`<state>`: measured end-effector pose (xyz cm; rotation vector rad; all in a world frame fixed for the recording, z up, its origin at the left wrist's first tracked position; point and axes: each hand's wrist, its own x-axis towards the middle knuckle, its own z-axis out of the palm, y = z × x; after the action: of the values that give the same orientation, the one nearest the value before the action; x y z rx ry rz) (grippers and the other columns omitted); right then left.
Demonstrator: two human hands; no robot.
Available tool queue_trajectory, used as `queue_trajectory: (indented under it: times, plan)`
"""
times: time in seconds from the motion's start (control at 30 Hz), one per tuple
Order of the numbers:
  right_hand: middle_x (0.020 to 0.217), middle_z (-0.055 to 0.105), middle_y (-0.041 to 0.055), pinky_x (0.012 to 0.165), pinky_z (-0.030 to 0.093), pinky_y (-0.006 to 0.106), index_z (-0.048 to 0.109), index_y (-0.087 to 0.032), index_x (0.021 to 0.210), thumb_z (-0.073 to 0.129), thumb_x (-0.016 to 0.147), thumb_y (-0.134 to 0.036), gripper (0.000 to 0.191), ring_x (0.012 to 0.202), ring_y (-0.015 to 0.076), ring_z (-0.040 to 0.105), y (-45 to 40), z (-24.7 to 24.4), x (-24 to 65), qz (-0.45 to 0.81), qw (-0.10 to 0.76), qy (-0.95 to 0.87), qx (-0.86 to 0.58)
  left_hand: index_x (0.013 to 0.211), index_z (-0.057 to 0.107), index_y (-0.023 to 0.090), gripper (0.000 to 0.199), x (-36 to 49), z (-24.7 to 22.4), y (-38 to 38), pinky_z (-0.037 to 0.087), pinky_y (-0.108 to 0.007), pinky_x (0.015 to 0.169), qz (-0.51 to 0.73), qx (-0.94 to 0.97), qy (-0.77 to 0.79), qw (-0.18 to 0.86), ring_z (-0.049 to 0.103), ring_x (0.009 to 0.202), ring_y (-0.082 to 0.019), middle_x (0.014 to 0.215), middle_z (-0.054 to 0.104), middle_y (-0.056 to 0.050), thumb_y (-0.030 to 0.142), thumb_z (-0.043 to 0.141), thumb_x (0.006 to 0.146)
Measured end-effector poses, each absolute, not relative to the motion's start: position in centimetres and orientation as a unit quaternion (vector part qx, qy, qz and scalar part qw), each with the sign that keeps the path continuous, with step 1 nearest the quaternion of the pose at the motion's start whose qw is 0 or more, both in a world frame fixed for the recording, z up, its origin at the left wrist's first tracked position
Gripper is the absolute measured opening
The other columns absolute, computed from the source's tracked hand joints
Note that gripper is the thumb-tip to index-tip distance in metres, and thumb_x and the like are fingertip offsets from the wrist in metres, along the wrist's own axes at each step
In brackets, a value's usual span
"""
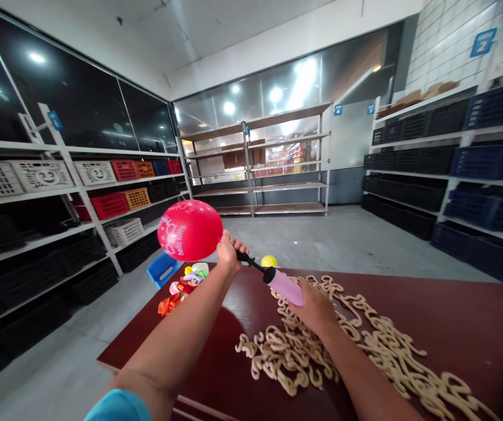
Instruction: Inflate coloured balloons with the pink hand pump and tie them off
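Observation:
A red balloon (190,230) with "hello kitty" printing is partly inflated above the table's far left part. My left hand (230,251) is closed round the balloon's neck and the black nozzle end of a hand pump. The pump (285,286) has a pink barrel and a black handle section, and slants down to the right. My right hand (315,305) is wrapped round the pink barrel. Beneath and beside it, many curled beige strands (284,354) lie on the table. Uninflated balloons (185,287) in several colours are heaped at the table's left end.
The dark red table (444,304) stretches to the right. Beyond its far edge is a yellow ball-like object (269,261); a blue chair (162,269) stands off its left edge. Shelves with crates (110,204) line the left and right; a rack (286,188) stands at the back.

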<state>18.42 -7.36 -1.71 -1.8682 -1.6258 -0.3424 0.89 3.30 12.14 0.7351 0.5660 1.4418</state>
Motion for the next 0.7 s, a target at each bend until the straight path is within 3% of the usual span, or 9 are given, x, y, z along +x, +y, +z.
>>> queue_trajectory:
  times: [0.43, 0.7]
  plan:
    - [0.080, 0.061, 0.0053, 0.061, 0.033, 0.028, 0.053, -0.019, 0.096, 0.058, 0.067, -0.035, 0.033, 0.073, 0.0206, 0.056, -7.7, -1.4, 17.9, -0.136, 0.320, -0.620, -0.704, 0.056, 0.021, 0.021, 0.045, 3.7, 9.7, 1.5, 0.035, -0.026, 0.039, 0.608, 0.327, 0.244, 0.680, 0.036, 0.034, -0.010, 0.043, 0.026, 0.006, 0.053, 0.045, 0.077]
    - [0.084, 0.061, 0.0045, 0.063, 0.035, 0.028, 0.051, -0.020, 0.101, 0.057, 0.067, -0.033, 0.037, 0.074, 0.0199, 0.057, -7.5, -1.5, 18.1, -0.133, 0.336, -0.630, -0.687, 0.055, 0.020, 0.021, 0.045, 0.2, 13.3, 2.9, 0.037, -0.027, 0.040, 0.630, 0.353, 0.245, 0.648, 0.035, 0.033, -0.011, 0.041, 0.025, 0.006, 0.050, 0.045, 0.078]
